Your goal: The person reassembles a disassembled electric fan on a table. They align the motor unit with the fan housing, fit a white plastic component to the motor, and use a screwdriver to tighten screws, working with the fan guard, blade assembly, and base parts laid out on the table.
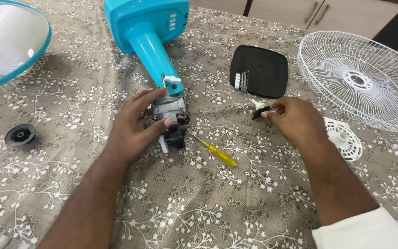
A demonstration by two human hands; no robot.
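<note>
A floral tablecloth [199, 203] is seen across the whole frame, with two forearms entering from the lower edge. The left hand [137, 124], left of centre, is curled over the motor [169, 114]: the fingers are laid on its top and the thumb is pressed against its near side, so the motor is gripped. Just below the thumb, a black part of the motor is visible, resting on the cloth.

A screwdriver [215, 151] with a yellow handle is found lying just right of the motor, its tip pointed toward it, untouched by either hand.

The right hand [295, 121], right of centre, is closed at the fingertips on a small black knob [260, 111]; the remaining fingers are loosely bent. A white ribbed disc [346, 138] is noted just beside the right wrist.

At the left edge, a black round cap [20, 135] is seen lying alone, well apart from the hands.

Farther back, the motor is joined to a teal stand [150, 32], laid flat and reaching to the top of the frame. A black cover [263, 69] with a small white piece on it is placed upper centre-right. A white grille [369, 78] is recorded at the upper right, and a second grille with a teal rim [14, 41] at the upper left.
</note>
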